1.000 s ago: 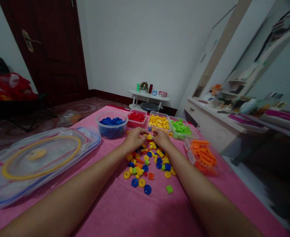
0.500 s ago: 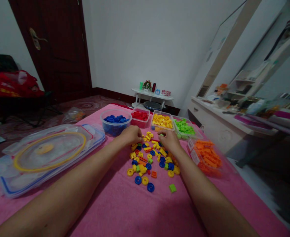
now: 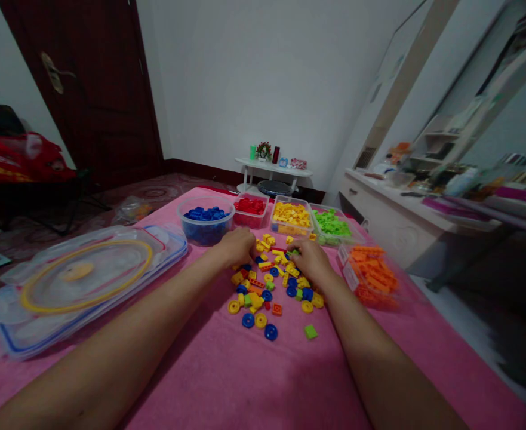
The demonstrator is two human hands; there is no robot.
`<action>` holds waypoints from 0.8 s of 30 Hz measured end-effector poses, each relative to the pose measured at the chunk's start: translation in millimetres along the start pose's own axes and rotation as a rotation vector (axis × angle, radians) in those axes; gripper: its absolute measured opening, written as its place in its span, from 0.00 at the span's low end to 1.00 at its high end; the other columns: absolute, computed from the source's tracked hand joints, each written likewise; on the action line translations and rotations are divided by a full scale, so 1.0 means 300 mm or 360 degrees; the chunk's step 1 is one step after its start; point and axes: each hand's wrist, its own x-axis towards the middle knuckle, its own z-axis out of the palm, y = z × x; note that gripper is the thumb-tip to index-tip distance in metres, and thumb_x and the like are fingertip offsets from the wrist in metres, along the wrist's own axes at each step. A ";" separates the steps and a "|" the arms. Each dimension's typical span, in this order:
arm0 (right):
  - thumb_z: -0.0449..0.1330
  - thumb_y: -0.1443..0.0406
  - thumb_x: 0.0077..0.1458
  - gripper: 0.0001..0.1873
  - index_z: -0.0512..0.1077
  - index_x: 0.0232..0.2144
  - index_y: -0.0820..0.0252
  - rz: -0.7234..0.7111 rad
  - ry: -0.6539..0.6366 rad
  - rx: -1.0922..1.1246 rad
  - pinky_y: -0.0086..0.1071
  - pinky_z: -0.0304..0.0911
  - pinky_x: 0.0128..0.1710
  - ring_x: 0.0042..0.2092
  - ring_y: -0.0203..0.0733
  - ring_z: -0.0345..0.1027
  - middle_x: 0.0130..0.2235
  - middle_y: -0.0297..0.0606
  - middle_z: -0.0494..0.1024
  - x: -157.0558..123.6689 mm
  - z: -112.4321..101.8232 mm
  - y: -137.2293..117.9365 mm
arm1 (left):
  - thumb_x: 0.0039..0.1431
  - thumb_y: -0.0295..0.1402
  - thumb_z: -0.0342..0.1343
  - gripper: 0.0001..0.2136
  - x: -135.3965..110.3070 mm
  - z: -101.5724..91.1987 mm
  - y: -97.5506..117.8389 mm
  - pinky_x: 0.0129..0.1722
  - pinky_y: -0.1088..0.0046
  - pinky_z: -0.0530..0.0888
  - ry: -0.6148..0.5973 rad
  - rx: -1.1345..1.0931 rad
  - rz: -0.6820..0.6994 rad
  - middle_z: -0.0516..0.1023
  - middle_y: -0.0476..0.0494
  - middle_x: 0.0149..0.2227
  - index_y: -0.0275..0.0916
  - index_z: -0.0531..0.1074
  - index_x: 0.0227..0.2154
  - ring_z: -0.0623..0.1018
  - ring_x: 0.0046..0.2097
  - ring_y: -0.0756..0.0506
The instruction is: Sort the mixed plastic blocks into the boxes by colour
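Note:
A loose spread of toy building bricks and wheel pieces, mostly yellow and blue [image 3: 307,294] with some red, orange and green, lies on the pink cloth [image 3: 227,370]. At its left edge, my left hand [image 3: 239,246] is closed with fingers curled down; whatever is in them is hidden. On the far right side, my right hand [image 3: 311,258] pinches a small green brick [image 3: 294,252] at its fingertips. A red strip [image 3: 279,250] and yellow bricks [image 3: 266,241] lie between the hands. Closer to me are a lone green brick [image 3: 310,331] and a blue wheel [image 3: 270,332].
Behind the pile stand a round tub of blue bricks [image 3: 205,222] and boxes of red [image 3: 251,208], yellow [image 3: 292,215] and green bricks [image 3: 331,226]. An orange-brick box [image 3: 371,278] is at right. Stacked plastic lids [image 3: 88,278] lie at left.
My right hand has drawn slightly toward me, the green brick shifting with it. My left hand stays by the pile's left edge. The whole view has shifted a little.

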 end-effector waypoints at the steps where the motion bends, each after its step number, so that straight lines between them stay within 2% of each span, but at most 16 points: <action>1: 0.60 0.69 0.45 0.13 0.77 0.36 0.55 0.0002 -0.0028 -0.0046 0.35 0.61 0.44 0.45 0.46 0.70 0.42 0.40 0.79 -0.003 0.001 0.002 | 0.37 0.29 0.66 0.09 -0.002 0.000 0.007 0.32 0.75 0.69 0.0000 0.0026 -0.0015 0.79 0.43 0.29 0.42 0.80 0.26 0.76 0.34 0.44; 4: 0.61 0.67 0.46 0.15 0.76 0.39 0.56 0.0027 -0.0049 -0.0091 0.36 0.60 0.45 0.47 0.47 0.69 0.44 0.42 0.78 -0.010 0.003 0.002 | 0.38 0.29 0.66 0.07 -0.011 -0.001 0.030 0.34 0.72 0.70 0.0043 0.0142 -0.0071 0.78 0.38 0.33 0.39 0.80 0.26 0.76 0.38 0.41; 6: 0.60 0.67 0.46 0.13 0.76 0.37 0.56 0.0039 0.0008 -0.0021 0.35 0.60 0.45 0.46 0.46 0.69 0.43 0.41 0.78 -0.009 -0.001 -0.002 | 0.39 0.29 0.65 0.07 -0.017 -0.005 0.042 0.35 0.72 0.71 0.0063 0.0212 -0.0101 0.78 0.36 0.37 0.38 0.79 0.26 0.76 0.40 0.39; 9: 0.58 0.68 0.46 0.11 0.76 0.35 0.59 0.0030 0.0197 0.0304 0.34 0.62 0.44 0.43 0.42 0.70 0.39 0.40 0.78 0.001 -0.018 -0.025 | 0.42 0.28 0.62 0.06 -0.018 -0.015 0.041 0.35 0.72 0.71 0.0127 0.0235 -0.0121 0.78 0.36 0.38 0.38 0.79 0.27 0.76 0.40 0.40; 12: 0.57 0.65 0.46 0.10 0.73 0.33 0.61 0.0076 0.0301 0.0791 0.31 0.64 0.35 0.34 0.39 0.70 0.32 0.37 0.77 0.008 -0.035 -0.075 | 0.45 0.29 0.60 0.07 -0.010 -0.034 0.024 0.34 0.72 0.70 0.0243 0.0113 -0.0148 0.79 0.37 0.36 0.37 0.80 0.29 0.76 0.38 0.41; 15: 0.57 0.63 0.45 0.10 0.70 0.32 0.61 0.0152 0.0127 0.1187 0.27 0.60 0.23 0.24 0.35 0.66 0.25 0.31 0.73 -0.002 -0.038 -0.134 | 0.48 0.32 0.58 0.07 0.004 -0.056 0.016 0.30 0.74 0.68 0.0322 -0.0196 -0.0127 0.79 0.41 0.28 0.38 0.80 0.29 0.76 0.32 0.45; 17: 0.58 0.63 0.45 0.09 0.69 0.32 0.60 0.0145 0.0000 0.1323 0.26 0.58 0.19 0.20 0.33 0.63 0.23 0.28 0.70 -0.014 -0.035 -0.166 | 0.50 0.32 0.57 0.08 0.012 -0.064 0.021 0.27 0.76 0.67 0.0332 -0.0444 -0.0049 0.78 0.44 0.24 0.37 0.80 0.29 0.75 0.28 0.48; 21: 0.57 0.63 0.46 0.15 0.68 0.39 0.59 0.0089 -0.0117 0.1483 0.25 0.58 0.18 0.19 0.31 0.61 0.22 0.26 0.69 -0.034 -0.043 -0.207 | 0.50 0.33 0.58 0.09 0.024 -0.055 0.039 0.24 0.77 0.67 0.0289 -0.0939 0.0019 0.78 0.45 0.24 0.33 0.78 0.32 0.75 0.25 0.49; 24: 0.57 0.63 0.46 0.21 0.68 0.45 0.59 0.0056 -0.0193 0.1591 0.25 0.58 0.19 0.19 0.31 0.61 0.24 0.28 0.72 -0.042 -0.060 -0.226 | 0.49 0.31 0.59 0.09 0.029 -0.038 0.047 0.23 0.77 0.68 0.0406 -0.1141 -0.0075 0.78 0.44 0.23 0.32 0.75 0.34 0.76 0.25 0.49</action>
